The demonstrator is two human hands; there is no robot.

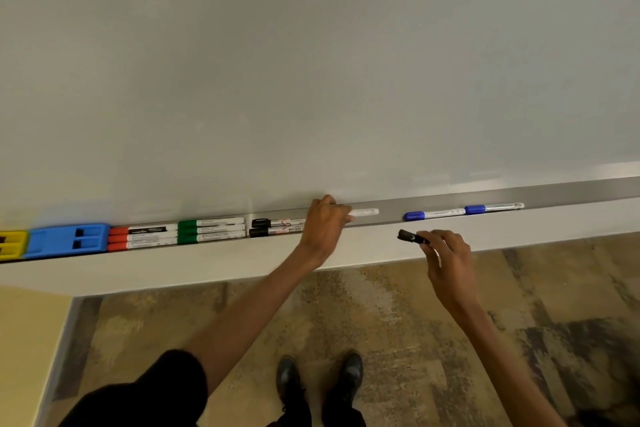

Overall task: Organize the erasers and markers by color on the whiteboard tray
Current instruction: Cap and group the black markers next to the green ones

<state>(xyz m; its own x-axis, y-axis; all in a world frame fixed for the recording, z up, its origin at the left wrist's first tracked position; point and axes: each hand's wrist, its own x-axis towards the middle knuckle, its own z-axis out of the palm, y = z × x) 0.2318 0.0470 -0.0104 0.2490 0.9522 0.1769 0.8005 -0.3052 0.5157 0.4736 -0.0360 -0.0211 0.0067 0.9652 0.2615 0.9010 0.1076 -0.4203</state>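
Along the grey whiteboard tray [391, 215] lie, from the left, a yellow eraser [12, 244], a blue eraser [67, 240], three red-capped markers [142, 237], three green-capped markers [211, 229] and two black-capped markers [277, 227]. My left hand [325, 225] is closed around a white marker body [363, 212] whose free end sticks out to the right over the tray. My right hand [446, 253] pinches a black cap [410, 237] in front of the tray's edge. Two blue-capped markers [434, 214] [493, 208] lie end to end further right.
The whiteboard [311, 62] fills the upper view. Below the tray runs a pale wall strip [207, 265], then mottled brown flooring [398, 315]. My two shoes [322, 388] stand near the bottom middle. A yellowish panel [27, 340] sits at lower left.
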